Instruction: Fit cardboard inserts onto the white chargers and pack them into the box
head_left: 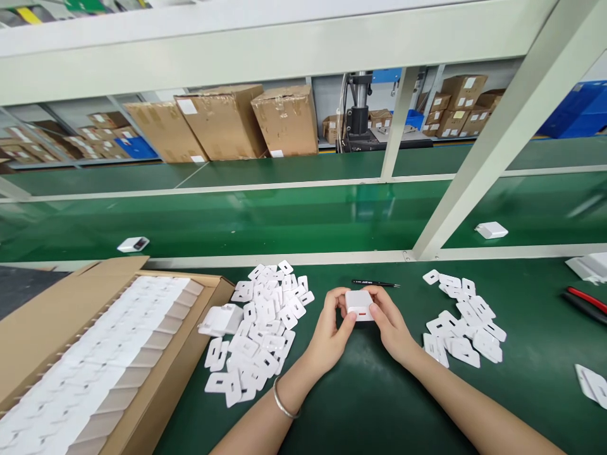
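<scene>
A small white charger block (359, 304) with a reddish port on its near face is held between both hands above the green table. My left hand (329, 328) grips its left side, thumb at the lower front corner. On the right side my right hand (391, 323) closes around it in the same way. Behind the block lies a black pen (376, 284). A big heap of thin white plates with slots (265, 309) is left of my left hand, and a smaller group of such plates (469, 313) is right of my right hand.
An open cardboard box (161, 379) of white blocks stands at the left, with white blocks (222, 320) beside it. Red-and-black pliers (588, 303) lie far right. Single white blocks (492, 230) sit on the green conveyor (284, 221). A metal post (493, 126) slants at the right.
</scene>
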`<state>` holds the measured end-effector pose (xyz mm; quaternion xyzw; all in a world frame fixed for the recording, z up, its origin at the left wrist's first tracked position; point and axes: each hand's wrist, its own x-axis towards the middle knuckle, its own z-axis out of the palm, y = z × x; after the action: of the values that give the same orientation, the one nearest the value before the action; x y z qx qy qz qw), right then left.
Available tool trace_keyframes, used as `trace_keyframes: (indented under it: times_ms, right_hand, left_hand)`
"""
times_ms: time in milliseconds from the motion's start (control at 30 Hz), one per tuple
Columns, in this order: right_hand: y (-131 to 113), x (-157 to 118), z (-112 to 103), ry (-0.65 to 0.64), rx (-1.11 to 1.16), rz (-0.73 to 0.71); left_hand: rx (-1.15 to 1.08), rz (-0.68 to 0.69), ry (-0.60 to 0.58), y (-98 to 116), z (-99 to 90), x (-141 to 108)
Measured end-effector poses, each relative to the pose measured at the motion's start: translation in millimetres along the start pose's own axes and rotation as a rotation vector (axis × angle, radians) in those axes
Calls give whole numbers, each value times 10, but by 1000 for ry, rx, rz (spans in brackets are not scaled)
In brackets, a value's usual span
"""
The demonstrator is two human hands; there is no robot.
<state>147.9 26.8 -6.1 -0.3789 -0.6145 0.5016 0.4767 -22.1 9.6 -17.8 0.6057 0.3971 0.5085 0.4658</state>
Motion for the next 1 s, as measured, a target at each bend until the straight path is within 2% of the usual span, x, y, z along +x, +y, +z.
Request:
trace_keyframes:
  times_ms: [233, 433, 533, 733, 833, 1000]
  right_hand:
    - [26, -16, -2, -20, 3, -68]
    - [44, 0, -38, 21, -88, -156]
    - [24, 13, -57, -19, -99, -182]
    - [-64, 41, -126, -101, -221, -233]
    - [-96, 48, -139, -113, -235, -241]
    - [-157, 41, -134, -173, -316, -250]
  left_hand:
    - [2, 47, -33, 13, -29, -2]
    - [294, 107, -100, 34, -241, 92]
    - [409, 145, -164, 116, -297, 123]
    - [344, 183, -205, 202, -281, 123]
    - [401, 173, -241, 207, -288, 122]
    - [430, 273, -184, 252, -281, 120]
